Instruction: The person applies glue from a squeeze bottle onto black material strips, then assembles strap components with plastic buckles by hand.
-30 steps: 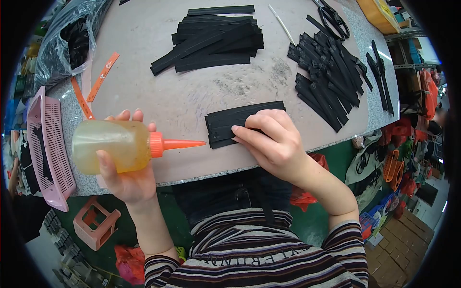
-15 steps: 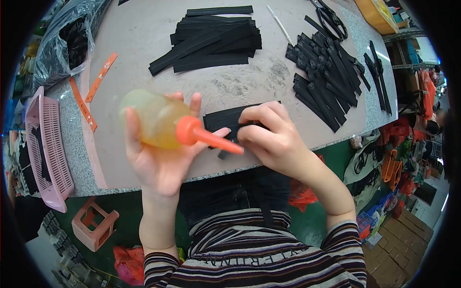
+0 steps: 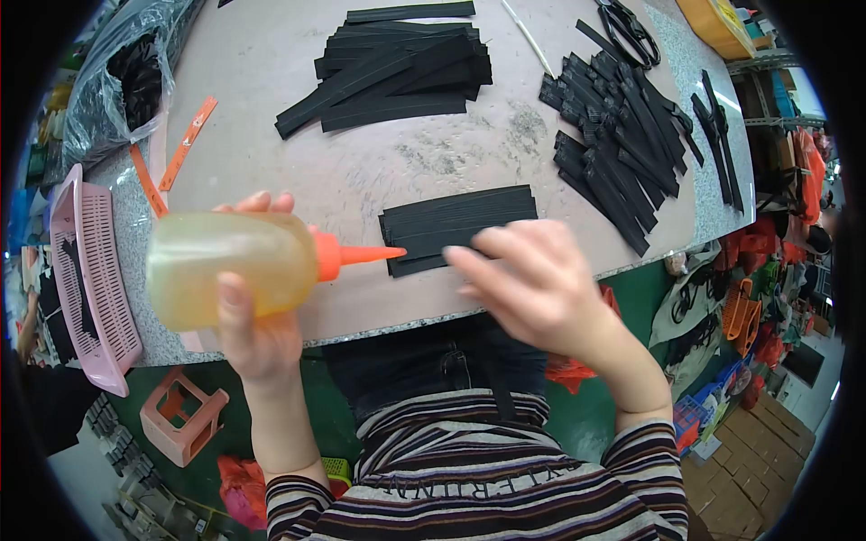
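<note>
My left hand (image 3: 257,334) is wrapped around a clear squeeze bottle (image 3: 216,270) of yellowish liquid. The bottle lies nearly level above the table, its orange nozzle (image 3: 365,255) pointing right. Beyond the nozzle tip, several flat black strips (image 3: 460,221) lie side by side near the table's front edge. Over their lower right end hovers my right hand (image 3: 532,279), blurred by motion. Its index finger and thumb look apart, and I see nothing between them.
A pile of black strips (image 3: 397,72) lies farther back. Folded black strips (image 3: 622,135) are heaped at right, near black-handled scissors (image 3: 631,36) and a white stick (image 3: 528,36). At left are orange strips (image 3: 189,144), a plastic bag (image 3: 99,99) and a pink basket (image 3: 113,298).
My left hand has moved left with the bottle, which now lies more level. My right hand has come away from the strips, its fingers parting.
</note>
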`<state>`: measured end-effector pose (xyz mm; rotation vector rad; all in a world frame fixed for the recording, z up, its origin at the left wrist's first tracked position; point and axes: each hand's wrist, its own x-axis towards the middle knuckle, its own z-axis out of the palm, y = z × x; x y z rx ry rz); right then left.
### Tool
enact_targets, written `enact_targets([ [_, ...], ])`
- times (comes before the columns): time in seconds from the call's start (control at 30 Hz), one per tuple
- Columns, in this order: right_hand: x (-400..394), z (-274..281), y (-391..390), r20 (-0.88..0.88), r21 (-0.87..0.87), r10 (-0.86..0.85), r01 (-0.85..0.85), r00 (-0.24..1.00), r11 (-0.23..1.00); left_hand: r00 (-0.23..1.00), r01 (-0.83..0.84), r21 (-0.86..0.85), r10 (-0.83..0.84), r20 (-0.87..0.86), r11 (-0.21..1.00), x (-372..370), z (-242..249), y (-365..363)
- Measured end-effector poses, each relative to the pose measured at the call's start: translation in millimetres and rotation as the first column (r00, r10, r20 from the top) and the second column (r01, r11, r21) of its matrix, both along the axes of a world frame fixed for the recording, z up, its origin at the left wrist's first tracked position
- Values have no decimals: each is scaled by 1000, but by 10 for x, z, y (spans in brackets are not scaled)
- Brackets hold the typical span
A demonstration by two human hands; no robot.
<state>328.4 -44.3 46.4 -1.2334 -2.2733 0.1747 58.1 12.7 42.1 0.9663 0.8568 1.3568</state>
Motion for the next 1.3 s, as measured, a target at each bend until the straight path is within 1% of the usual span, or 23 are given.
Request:
enact_targets([
  [0.07, -133, -155, 54, 81, 78, 17, -24, 997, 997, 986, 16, 80, -3, -167, 997, 22, -24, -32],
  [0.1, -149, -208, 65, 128, 111, 19, -34, 992, 993, 981, 24, 90, -6, -195, 996, 30, -60, -35],
  [0.17, -171, -214, 61, 106, 109, 12, -23, 994, 994, 969, 37, 107, -9, -246, 994, 48, -131, -33],
  [0.27, -149, -220, 55, 113, 111, 7, -20, 994, 994, 943, 172, 83, -140, -302, 982, -80, -143, -17],
  [0.37, -146, -220, 45, 114, 106, 2, -14, 993, 994, 986, 27, 83, -13, -166, 996, 24, -136, 7],
  [0.47, -143, -222, 49, 111, 102, 2, -13, 994, 995, 954, 167, 80, -141, -263, 983, -10, -156, 11],
  [0.57, -146, -218, 35, 98, 88, -8, 0, 995, 996, 962, 85, 101, -55, -268, 991, -119, -146, 47],
  [0.6, -149, -210, 38, 94, 83, -6, -2, 996, 997, 956, 103, 92, -73, -284, 990, -138, -141, 43],
  [0.67, -135, -171, 65, 19, 13, 12, -12, 1000, 1000, 944, 139, 76, -109, -311, 987, -159, -134, 40],
  [0.7, -111, -153, 63, -13, -22, 8, -8, 1000, 1000, 968, 100, 70, -81, -237, 992, -226, -119, 36],
  [0.77, -96, -188, 68, -210, -95, -59, 40, 976, 995, 998, 58, 52, -56, -42, 997, -328, -104, 39],
  [0.8, -83, -195, 86, -292, -129, -102, 67, 951, 989, 991, 70, 26, -72, 112, 997, -287, -83, 35],
  [0.83, -83, -177, 114, -311, -161, -103, 54, 945, 986, 962, 83, -3, -80, 261, 997, -253, -37, 29],
  [0.87, -97, -166, 139, -307, -176, -105, 52, 946, 983, 915, 98, -33, -77, 396, 995, -201, -29, 49],
  [0.9, -106, -157, 158, -312, -190, -101, 43, 945, 981, 819, 236, -75, -156, 551, 969, -87, -37, 75],
  [0.97, -114, -160, 179, -304, -215, -112, 46, 946, 976, 555, 495, -90, -235, 798, 864, 107, -31, 99],
  [1.07, -141, -158, 179, -306, -222, -113, 44, 945, 974, 489, 561, -58, -274, 828, 826, 183, -123, 166],
  [1.2, -136, -159, 195, -348, -252, -119, 30, 930, 967, 536, 539, -87, -261, 803, 838, 156, -127, 187],
  [1.3, -71, -161, 216, -300, -230, -51, -21, 952, 973, 542, 541, -89, -265, 798, 836, 157, -116, 196],
])
